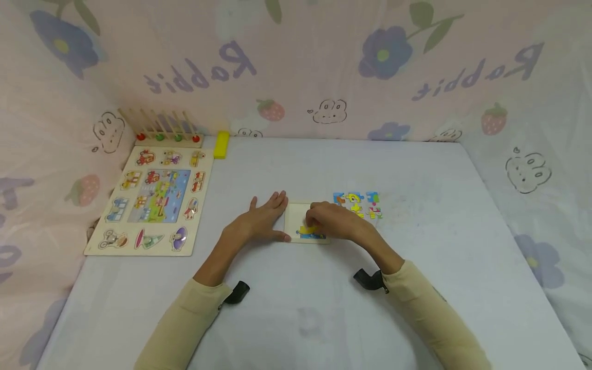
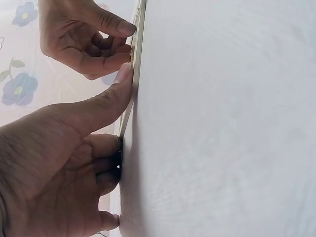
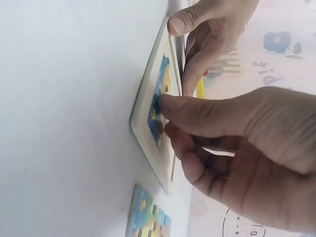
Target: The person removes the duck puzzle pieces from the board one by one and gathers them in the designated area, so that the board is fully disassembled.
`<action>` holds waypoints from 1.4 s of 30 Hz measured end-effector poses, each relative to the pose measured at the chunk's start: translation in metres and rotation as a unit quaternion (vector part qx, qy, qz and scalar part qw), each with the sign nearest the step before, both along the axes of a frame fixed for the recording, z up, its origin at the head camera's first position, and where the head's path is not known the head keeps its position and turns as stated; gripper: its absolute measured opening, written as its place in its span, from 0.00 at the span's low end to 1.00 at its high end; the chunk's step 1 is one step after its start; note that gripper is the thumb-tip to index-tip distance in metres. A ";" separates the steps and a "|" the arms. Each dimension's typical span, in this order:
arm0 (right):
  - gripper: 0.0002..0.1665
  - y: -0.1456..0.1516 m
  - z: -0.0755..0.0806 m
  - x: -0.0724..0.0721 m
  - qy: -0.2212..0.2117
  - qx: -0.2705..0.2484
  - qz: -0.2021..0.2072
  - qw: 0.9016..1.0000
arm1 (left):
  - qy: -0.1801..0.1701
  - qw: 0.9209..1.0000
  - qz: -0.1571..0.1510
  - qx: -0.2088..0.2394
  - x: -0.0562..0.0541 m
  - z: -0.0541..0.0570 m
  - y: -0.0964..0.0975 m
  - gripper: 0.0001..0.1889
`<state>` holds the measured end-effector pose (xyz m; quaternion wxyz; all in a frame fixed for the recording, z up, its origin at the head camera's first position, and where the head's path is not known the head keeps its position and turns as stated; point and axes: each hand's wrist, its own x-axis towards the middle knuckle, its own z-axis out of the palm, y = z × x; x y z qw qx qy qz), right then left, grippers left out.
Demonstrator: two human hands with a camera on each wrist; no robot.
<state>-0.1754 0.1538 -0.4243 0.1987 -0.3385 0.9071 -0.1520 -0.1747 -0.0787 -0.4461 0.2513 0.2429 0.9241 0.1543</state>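
A small wooden puzzle tray (image 1: 294, 216) lies on the white table in front of me. Blue and yellow puzzle pieces (image 1: 312, 236) fill part of its near side. My left hand (image 1: 259, 220) rests at the tray's left edge with fingers spread, its thumb touching the near left corner. Over the right part of the tray, my right hand (image 1: 335, 221) has curled fingers; its thumb and fingertips are at a puzzle piece (image 3: 157, 106) in the tray, largely hidden by the fingers. Several loose puzzle pieces (image 1: 356, 201) lie just right of the tray, partly behind the right hand.
At the left lies a large wooden picture board (image 1: 199, 241) with knobbed pieces. Behind it stands a peg rack (image 1: 159, 134) with red and green beads, beside a yellow block (image 1: 221, 145). A patterned cloth wall (image 1: 296, 67) borders the table's back.
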 end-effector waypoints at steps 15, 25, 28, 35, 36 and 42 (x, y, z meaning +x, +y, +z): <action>0.10 -0.002 -0.004 -0.005 -0.018 0.001 -0.004 1.000 | 0.002 1.000 -0.005 0.001 -0.002 -0.002 -0.002 0.58; 0.11 -0.001 -0.002 -0.002 -0.026 -0.018 -0.008 0.999 | 0.002 1.000 -0.003 0.000 -0.001 -0.001 -0.004 0.57; 0.11 0.002 -0.001 -0.002 -0.031 -0.020 -0.008 0.999 | 0.003 1.000 -0.010 0.004 -0.001 -0.001 -0.003 0.58; 0.12 0.011 0.006 -0.003 -0.044 -0.074 0.017 0.996 | 0.002 1.000 -0.012 0.000 -0.001 0.002 -0.001 0.57; 0.11 0.012 0.007 -0.003 -0.045 -0.082 0.023 0.995 | 0.002 1.000 -0.010 0.000 -0.001 0.002 -0.002 0.57; 0.08 0.018 0.011 -0.002 -0.044 -0.106 0.024 0.993 | -0.001 1.000 -0.009 -0.001 -0.001 0.002 -0.003 0.57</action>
